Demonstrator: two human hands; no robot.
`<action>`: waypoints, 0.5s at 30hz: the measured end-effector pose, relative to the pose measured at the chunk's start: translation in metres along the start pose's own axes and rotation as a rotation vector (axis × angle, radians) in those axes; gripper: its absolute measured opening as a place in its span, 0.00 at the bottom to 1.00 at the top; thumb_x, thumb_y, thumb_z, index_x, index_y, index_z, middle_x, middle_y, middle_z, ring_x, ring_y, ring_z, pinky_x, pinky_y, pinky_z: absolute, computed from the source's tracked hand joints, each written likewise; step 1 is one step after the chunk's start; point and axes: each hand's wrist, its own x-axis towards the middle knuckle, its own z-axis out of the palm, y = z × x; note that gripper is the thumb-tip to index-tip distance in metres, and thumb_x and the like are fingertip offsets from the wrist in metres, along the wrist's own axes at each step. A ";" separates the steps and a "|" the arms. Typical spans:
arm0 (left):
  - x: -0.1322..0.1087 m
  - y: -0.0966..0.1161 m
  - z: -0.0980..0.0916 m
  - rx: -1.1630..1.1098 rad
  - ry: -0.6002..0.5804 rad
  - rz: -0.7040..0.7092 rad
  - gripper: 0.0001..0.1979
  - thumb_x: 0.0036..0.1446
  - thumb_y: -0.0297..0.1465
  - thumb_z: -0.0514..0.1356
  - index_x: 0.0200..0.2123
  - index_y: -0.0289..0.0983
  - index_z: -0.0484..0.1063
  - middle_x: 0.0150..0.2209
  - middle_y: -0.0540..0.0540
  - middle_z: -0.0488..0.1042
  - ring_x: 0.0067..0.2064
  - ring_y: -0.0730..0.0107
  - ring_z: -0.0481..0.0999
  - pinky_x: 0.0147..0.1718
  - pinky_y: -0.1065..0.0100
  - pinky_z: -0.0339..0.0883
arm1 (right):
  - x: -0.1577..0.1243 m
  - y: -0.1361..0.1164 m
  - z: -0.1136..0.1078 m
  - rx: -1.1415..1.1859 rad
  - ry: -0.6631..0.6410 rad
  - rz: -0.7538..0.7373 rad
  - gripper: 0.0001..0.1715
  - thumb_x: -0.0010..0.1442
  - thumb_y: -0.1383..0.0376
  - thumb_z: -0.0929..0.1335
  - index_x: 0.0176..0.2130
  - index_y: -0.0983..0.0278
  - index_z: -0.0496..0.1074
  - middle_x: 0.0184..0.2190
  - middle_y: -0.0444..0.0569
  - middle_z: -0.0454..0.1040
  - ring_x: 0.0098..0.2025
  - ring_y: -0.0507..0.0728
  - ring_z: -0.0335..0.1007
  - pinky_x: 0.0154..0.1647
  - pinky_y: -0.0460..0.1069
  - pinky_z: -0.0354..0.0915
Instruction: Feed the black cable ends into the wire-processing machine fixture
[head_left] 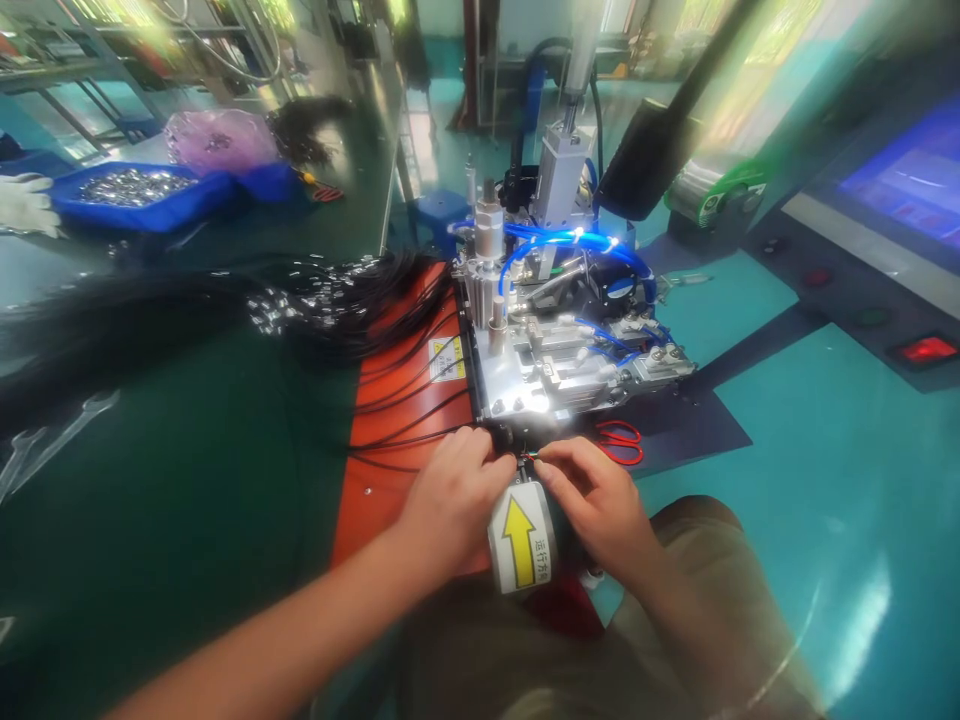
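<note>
My left hand (463, 482) is closed at the front edge of the silver machine (559, 360), its fingertips turned in and partly hidden. One black cable (390, 443) runs across the red plate (356, 520) into its grip. Opposite it, my right hand (596, 498) pinches thumb and forefinger together at thin wires (532, 457) with a hint of red and green. The fingertips nearly meet. Right below them is a round part with a white label (521, 540) and a yellow arrow. Red-handled scissors (621, 442) lie just beyond my right hand.
A thick bundle of black cables (150, 310) covers the left bench. Behind it stands a blue tray (142, 198) of small metal parts. Wrenches (64, 440) lie at left. A solder wire spool (709, 195) and a control panel (870, 270) stand at right.
</note>
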 end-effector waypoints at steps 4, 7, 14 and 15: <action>0.000 0.001 -0.002 0.001 0.002 -0.001 0.10 0.64 0.27 0.54 0.40 0.37 0.76 0.34 0.43 0.66 0.36 0.61 0.64 0.34 0.62 0.60 | 0.002 0.001 0.005 -0.048 0.013 -0.069 0.08 0.66 0.63 0.66 0.36 0.61 0.74 0.34 0.45 0.74 0.36 0.54 0.70 0.38 0.47 0.63; 0.001 0.001 -0.002 -0.001 0.003 -0.003 0.10 0.64 0.27 0.53 0.39 0.37 0.76 0.34 0.43 0.66 0.36 0.62 0.64 0.34 0.62 0.60 | 0.004 0.000 0.007 -0.054 0.014 -0.042 0.09 0.66 0.63 0.65 0.35 0.62 0.73 0.32 0.45 0.73 0.35 0.54 0.70 0.36 0.47 0.62; 0.001 0.000 0.000 -0.011 0.011 -0.002 0.10 0.63 0.27 0.55 0.40 0.37 0.76 0.34 0.43 0.66 0.36 0.62 0.64 0.34 0.62 0.59 | 0.006 -0.002 0.008 -0.008 -0.005 0.073 0.10 0.65 0.62 0.65 0.33 0.62 0.72 0.31 0.45 0.74 0.33 0.54 0.70 0.34 0.48 0.64; 0.001 0.000 0.000 -0.007 0.014 -0.002 0.10 0.63 0.26 0.54 0.40 0.37 0.76 0.34 0.43 0.66 0.36 0.62 0.64 0.34 0.62 0.59 | 0.006 -0.001 0.008 -0.005 -0.004 0.076 0.11 0.65 0.62 0.65 0.33 0.62 0.72 0.31 0.45 0.74 0.33 0.54 0.70 0.34 0.48 0.64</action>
